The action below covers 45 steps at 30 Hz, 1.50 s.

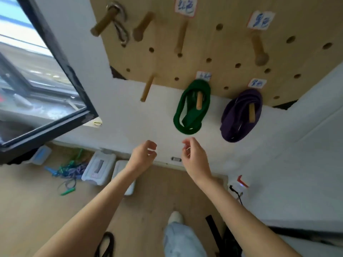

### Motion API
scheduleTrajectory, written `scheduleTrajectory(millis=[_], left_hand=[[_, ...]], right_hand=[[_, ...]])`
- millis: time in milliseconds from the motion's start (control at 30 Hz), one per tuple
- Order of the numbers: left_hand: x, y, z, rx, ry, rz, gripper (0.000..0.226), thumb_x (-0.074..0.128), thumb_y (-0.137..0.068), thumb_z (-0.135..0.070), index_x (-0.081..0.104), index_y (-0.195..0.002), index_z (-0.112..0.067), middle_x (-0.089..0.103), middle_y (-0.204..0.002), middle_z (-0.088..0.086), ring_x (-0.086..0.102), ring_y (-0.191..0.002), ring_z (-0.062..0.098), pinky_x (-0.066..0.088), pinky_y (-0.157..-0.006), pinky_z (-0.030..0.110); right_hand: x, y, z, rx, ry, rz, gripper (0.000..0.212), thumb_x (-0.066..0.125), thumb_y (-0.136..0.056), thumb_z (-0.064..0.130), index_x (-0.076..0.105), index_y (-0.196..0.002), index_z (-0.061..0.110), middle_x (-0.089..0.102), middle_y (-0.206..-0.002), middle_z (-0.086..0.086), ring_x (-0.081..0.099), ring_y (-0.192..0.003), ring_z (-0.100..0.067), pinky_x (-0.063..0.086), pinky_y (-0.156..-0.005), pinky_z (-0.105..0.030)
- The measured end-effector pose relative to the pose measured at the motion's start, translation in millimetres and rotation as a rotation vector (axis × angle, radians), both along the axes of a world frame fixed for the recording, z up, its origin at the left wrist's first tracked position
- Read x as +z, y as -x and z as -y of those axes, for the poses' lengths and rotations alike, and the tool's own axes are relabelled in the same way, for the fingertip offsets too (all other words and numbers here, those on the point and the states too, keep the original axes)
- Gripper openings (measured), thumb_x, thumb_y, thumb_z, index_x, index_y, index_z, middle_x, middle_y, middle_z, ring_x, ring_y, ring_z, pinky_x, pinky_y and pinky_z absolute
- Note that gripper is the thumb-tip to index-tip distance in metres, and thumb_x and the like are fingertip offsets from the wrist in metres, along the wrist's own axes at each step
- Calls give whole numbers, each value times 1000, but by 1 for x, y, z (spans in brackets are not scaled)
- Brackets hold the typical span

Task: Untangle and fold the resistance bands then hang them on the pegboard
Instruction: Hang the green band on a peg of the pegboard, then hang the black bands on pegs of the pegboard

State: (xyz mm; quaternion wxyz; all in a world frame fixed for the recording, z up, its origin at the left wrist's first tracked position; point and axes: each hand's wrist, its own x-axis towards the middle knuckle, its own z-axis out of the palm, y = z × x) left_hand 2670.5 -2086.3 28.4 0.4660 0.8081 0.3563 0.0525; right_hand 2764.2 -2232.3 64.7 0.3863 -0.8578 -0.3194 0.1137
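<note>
Hands hang free: the left hand and the right hand are both raised side by side with fingers loosely curled, and each grip holds nothing, though blur hides the fingertips somewhat. Just above the right hand, a folded green band hangs on a wooden peg, with a folded purple band on the next peg further to the right. Both sit along the lower edge of the pegboard, under small handwritten labels. Higher up, several pegs stand bare, and one at the far upper left carries a grey loop.

Judging from this, two bands are done and the hands are between bands. Below and to the left of the grip, a tangle of thin cords lies on the floor beside clear plastic boxes, and a dark strap lies by the left forearm; whether either is a band is unclear. The next move likely calls for stooping to pick one up and working it loose.
</note>
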Motion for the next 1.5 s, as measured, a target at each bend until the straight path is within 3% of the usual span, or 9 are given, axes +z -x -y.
scheduleTrajectory(millis=[300, 567, 800, 967, 1067, 1200, 1267, 1333, 1500], left_hand=[[-114, 359, -18, 281, 194, -333, 14, 54, -83, -3, 62, -94, -7, 69, -96, 14, 63, -87, 24, 46, -80, 28], [-248, 579, -4, 434, 353, -592, 12, 50, -86, -7, 57, -85, -16, 67, -91, 7, 64, -85, 20, 47, -76, 28], [-478, 605, 12, 398, 385, -595, 16, 51, -88, -10, 66, -90, -15, 68, -94, 4, 61, -86, 18, 45, -75, 27], [-639, 583, 7, 392, 230, -567, 20, 50, -91, -15, 68, -100, -11, 67, -100, 9, 60, -92, 23, 44, -80, 30], [-708, 565, 10, 361, 166, -523, 23, 51, -91, -18, 66, -106, -10, 64, -107, 10, 58, -100, 25, 44, -88, 32], [-760, 551, 26, 189, 34, -670, 35, 56, -89, -27, 56, -118, -8, 56, -120, 9, 41, -115, 28, 33, -94, 35], [-767, 547, 31, 47, -130, -790, 34, 56, -88, -30, 53, -115, -12, 56, -119, 7, 37, -115, 29, 31, -91, 38], [-765, 540, 34, -3, -166, -801, 29, 56, -87, -25, 51, -112, -12, 57, -117, 7, 41, -111, 30, 31, -88, 38], [-751, 514, 49, -137, -35, -655, 24, 56, -84, -18, 54, -107, -14, 61, -112, 8, 48, -105, 30, 36, -83, 37]], right_hand=[[-130, 290, -69, 528, 515, -380, 20, 48, -88, 11, 60, -104, 8, 66, -103, -13, 59, -98, -29, 41, -79, -29], [-309, 473, -74, 486, 824, -624, 20, 47, -89, 9, 62, -101, 5, 65, -105, -13, 56, -102, -27, 35, -73, -24], [-548, 520, -52, 331, 980, -634, 19, 54, -89, 17, 62, -98, 3, 65, -103, -15, 58, -99, -29, 42, -77, -31], [-712, 522, -37, -92, 945, -748, 26, 61, -88, 30, 56, -77, 6, 58, -92, -18, 56, -96, -31, 36, -72, -29], [-781, 538, -34, -327, 863, -882, 37, 65, -84, 38, 51, -91, 4, 57, -107, -23, 55, -110, -35, 45, -89, -38], [-823, 557, -35, -403, 789, -828, 47, 65, -85, 20, 47, -121, -4, 55, -122, -19, 55, -114, -35, 45, -95, -43], [-825, 553, -25, -540, 626, -861, 25, 59, -86, 9, 45, -105, 1, 57, -103, -10, 66, -79, -36, 58, -64, -41], [-817, 538, -15, -701, 480, -878, 18, 56, -88, 4, 39, -94, 6, 48, -82, -1, 57, -50, -20, 53, -41, -30], [-798, 494, 5, -767, 416, -897, 17, 55, -89, 4, 39, -94, 6, 42, -79, 1, 58, -55, -20, 51, -40, -21]])
